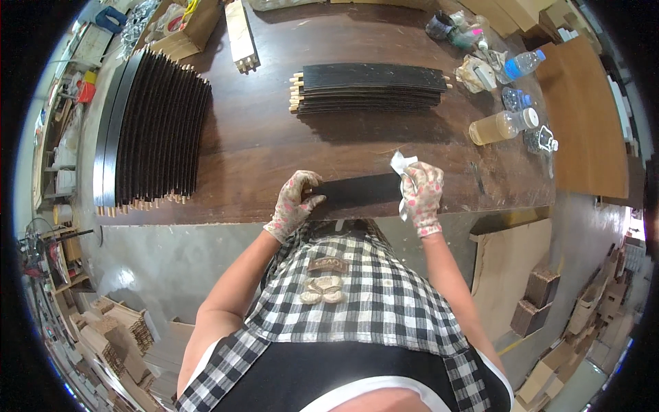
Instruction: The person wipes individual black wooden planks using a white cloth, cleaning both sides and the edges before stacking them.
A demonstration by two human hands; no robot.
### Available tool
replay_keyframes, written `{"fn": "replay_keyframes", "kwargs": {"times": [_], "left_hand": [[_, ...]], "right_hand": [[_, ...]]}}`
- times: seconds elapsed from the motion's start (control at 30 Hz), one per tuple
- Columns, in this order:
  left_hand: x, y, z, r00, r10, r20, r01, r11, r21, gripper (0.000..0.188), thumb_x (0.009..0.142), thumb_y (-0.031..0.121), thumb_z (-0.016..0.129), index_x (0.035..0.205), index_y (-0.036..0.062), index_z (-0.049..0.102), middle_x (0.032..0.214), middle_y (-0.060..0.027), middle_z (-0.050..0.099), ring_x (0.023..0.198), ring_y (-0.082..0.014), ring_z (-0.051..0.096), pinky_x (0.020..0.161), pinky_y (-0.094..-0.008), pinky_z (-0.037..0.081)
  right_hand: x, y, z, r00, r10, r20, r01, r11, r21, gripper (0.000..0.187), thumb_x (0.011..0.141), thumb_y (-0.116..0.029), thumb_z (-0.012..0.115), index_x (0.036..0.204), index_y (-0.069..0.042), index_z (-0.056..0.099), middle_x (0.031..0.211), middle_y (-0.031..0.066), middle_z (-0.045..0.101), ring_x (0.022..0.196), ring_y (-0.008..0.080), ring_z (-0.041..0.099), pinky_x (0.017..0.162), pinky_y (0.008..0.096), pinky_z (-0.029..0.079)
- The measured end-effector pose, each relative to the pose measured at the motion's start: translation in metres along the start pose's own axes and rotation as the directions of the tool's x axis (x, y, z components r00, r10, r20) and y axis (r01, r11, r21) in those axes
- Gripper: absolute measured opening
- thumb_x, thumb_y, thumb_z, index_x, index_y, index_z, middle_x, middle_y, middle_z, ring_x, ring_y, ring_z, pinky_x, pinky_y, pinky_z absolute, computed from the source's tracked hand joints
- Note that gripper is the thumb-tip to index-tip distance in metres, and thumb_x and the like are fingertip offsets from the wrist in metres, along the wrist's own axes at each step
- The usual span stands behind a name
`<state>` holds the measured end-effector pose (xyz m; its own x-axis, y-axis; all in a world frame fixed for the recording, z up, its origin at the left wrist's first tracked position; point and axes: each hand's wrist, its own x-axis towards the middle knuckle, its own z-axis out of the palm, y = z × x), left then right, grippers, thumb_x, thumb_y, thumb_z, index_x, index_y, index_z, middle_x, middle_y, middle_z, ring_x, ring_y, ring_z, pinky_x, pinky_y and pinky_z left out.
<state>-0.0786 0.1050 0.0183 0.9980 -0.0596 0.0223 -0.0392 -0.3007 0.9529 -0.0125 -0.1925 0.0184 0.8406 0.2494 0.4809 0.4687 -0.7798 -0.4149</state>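
Note:
A black wooden slat (360,192) lies at the front edge of the table, close to my body. My left hand (294,204), in a white glove with pink dots, is closed round the slat's left end. At the right end, my right hand (423,196) wears a matching glove and is closed on a crumpled white cloth (402,163). That hand also meets the slat's end. Farther back lies a short stack of black slats (371,89) with pale dowel pegs at their ends. A larger pile of such slats (154,127) stands at the left.
Plastic bottles (504,126) and crumpled wrapping (475,73) sit at the table's right. A pale pegged wood piece (240,38) and a cardboard box (185,31) are at the back left. The dark brown table (254,151) ends just before me; cardboard sheets (511,257) stand below, right.

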Motion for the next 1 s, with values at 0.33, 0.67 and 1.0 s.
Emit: {"fn": "replay_keyframes", "kwargs": {"times": [0.33,0.67,1.0], "left_hand": [[0.022,-0.013,-0.004,0.94,0.339,0.021,-0.32,0.863,0.39,0.037,0.069,0.007,0.074,0.105,0.0071,0.065,0.1,-0.0117,0.061,0.095,-0.0327,0.056,0.085,-0.0426,0.046],[0.026,-0.023,0.009,0.949,0.315,-0.007,-0.284,0.866,0.412,0.029,0.072,0.017,0.071,0.1,0.008,0.069,0.099,-0.0104,0.063,0.092,-0.0316,0.056,0.077,-0.0416,0.046],[0.024,-0.006,-0.001,0.944,0.325,0.046,-0.303,0.809,0.503,0.034,0.062,0.008,0.072,0.096,0.0078,0.067,0.087,-0.0089,0.058,0.087,-0.0304,0.054,0.078,-0.0422,0.045]], "right_hand": [[0.006,-0.013,-0.007,0.993,0.115,-0.036,-0.115,0.993,0.01,0.018,0.079,-0.005,0.067,0.096,-0.006,0.064,0.105,0.0102,0.062,0.102,0.0292,0.056,0.09,0.0406,0.045],[0.01,-0.131,0.065,0.985,-0.167,0.052,0.164,0.985,0.052,0.023,0.076,-0.017,0.063,0.098,-0.011,0.065,0.097,0.0065,0.06,0.09,0.0261,0.054,0.078,0.0423,0.042],[0.043,-0.022,0.041,0.963,0.151,-0.222,-0.141,0.988,0.058,0.013,0.085,-0.017,0.06,0.085,-0.004,0.063,0.092,0.012,0.06,0.088,0.0289,0.055,0.082,0.0423,0.043]]}}
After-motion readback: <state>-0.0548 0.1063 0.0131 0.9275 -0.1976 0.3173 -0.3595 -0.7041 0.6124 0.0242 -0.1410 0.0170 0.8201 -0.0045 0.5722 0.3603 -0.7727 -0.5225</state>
